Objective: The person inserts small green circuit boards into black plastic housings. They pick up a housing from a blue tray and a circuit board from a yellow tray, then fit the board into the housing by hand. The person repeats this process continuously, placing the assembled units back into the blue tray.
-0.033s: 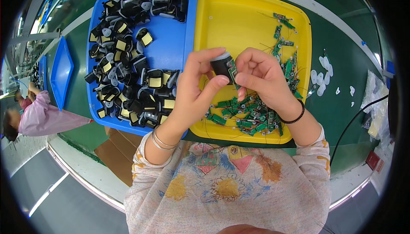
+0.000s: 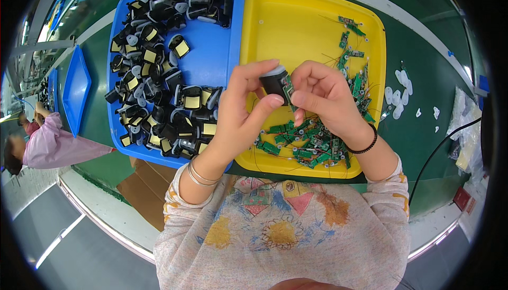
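My left hand (image 2: 243, 112) grips a small black housing (image 2: 274, 82) with a pale top, held over the yellow tray (image 2: 296, 25). My right hand (image 2: 328, 105) pinches a small green circuit board (image 2: 289, 88) against the side of that housing. Below my hands, a pile of several green circuit boards (image 2: 309, 144) with thin wires lies along the tray's near and right sides. The blue tray (image 2: 211, 57) to the left is heaped with several black housings (image 2: 159, 83) with yellow faces.
A second blue tray (image 2: 76, 86) lies further left on the green table. Another person in pink (image 2: 50, 144) sits at far left. Small white pieces (image 2: 397, 94) and a black cable (image 2: 439, 152) are at the right. A piece of cardboard (image 2: 143, 189) pokes out below the table edge.
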`<state>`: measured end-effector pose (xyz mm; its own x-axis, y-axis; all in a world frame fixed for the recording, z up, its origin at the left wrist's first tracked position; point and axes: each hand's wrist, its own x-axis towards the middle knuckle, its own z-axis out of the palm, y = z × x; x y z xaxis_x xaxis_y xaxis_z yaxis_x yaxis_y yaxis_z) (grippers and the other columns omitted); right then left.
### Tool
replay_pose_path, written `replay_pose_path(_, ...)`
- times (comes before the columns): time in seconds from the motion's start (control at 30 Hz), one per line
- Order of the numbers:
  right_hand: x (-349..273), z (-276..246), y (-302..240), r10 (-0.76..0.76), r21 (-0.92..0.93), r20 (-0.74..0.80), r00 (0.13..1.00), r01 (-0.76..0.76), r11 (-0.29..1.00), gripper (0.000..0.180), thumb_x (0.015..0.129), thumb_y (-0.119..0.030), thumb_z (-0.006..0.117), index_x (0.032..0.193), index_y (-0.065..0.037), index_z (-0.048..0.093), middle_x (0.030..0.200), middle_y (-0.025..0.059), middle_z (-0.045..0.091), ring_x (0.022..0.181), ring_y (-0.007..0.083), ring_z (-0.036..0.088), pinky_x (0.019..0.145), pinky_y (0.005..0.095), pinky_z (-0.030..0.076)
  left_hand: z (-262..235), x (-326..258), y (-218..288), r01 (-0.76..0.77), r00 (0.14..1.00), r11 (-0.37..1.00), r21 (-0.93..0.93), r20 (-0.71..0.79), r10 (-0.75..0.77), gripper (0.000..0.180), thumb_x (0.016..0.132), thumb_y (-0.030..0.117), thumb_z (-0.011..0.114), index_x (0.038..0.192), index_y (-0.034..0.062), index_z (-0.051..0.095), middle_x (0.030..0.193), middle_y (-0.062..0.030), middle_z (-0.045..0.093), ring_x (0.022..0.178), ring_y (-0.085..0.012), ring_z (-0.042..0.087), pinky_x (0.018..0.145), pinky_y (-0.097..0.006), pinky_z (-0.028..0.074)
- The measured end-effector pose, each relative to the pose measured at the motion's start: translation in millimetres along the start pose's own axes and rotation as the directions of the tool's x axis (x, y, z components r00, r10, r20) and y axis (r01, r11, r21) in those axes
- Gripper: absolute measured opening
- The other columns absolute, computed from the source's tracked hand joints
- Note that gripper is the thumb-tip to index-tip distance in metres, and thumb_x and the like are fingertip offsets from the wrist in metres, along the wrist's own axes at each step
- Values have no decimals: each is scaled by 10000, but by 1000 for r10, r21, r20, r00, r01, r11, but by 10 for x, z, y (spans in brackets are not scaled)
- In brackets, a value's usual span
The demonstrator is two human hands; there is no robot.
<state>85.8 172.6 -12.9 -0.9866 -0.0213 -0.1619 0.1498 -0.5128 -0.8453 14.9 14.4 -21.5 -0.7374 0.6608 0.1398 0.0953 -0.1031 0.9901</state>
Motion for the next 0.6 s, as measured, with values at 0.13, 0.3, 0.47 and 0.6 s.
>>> replay_pose_path(0.13, -4, -1, 21, 10, 12, 12, 1000, -10, 1000, 140, 811, -75, 598, 899, 22, 548, 709, 31, 581, 546, 75, 564, 508, 185, 468, -13, -9, -26, -108, 993, 986, 127, -24, 112, 397, 780, 92, 623, 1132, 7, 461, 963, -105, 577, 770, -155, 542, 666, -262, 430)
replay_pose_path(0.3, -9, 33, 22, 10, 57, -7, 1000, -10, 998, 150, 813, -81, 595, 900, 33, 551, 701, 31, 581, 549, 84, 570, 519, 191, 477, -10, -19, -35, -192, 977, 947, 256, -45, 210, 396, 769, 102, 636, 1123, 12, 481, 961, -107, 577, 759, -178, 541, 670, -273, 434)
replay_pose_path(0.47, -24, 59, -1, -28, -24, -21, 999, 27, 999, 121, 809, -78, 598, 864, 22, 555, 752, 38, 581, 601, 72, 560, 532, 200, 483, -26, -7, -63, -259, 965, 919, 296, 38, 260, 411, 769, 79, 625, 1137, 20, 452, 1036, -134, 564, 829, -205, 551, 731, -293, 437)
replay_pose_path(0.6, -51, 108, 4, -262, -512, -85, 961, 183, 839, 94, 771, -57, 622, 805, -9, 548, 733, 42, 560, 621, 94, 561, 511, 227, 464, -26, 35, -43, -184, 978, 972, 146, 128, 165, 419, 804, 64, 567, 1168, 38, 360, 1208, -239, 435, 1019, -267, 514, 879, -359, 388)
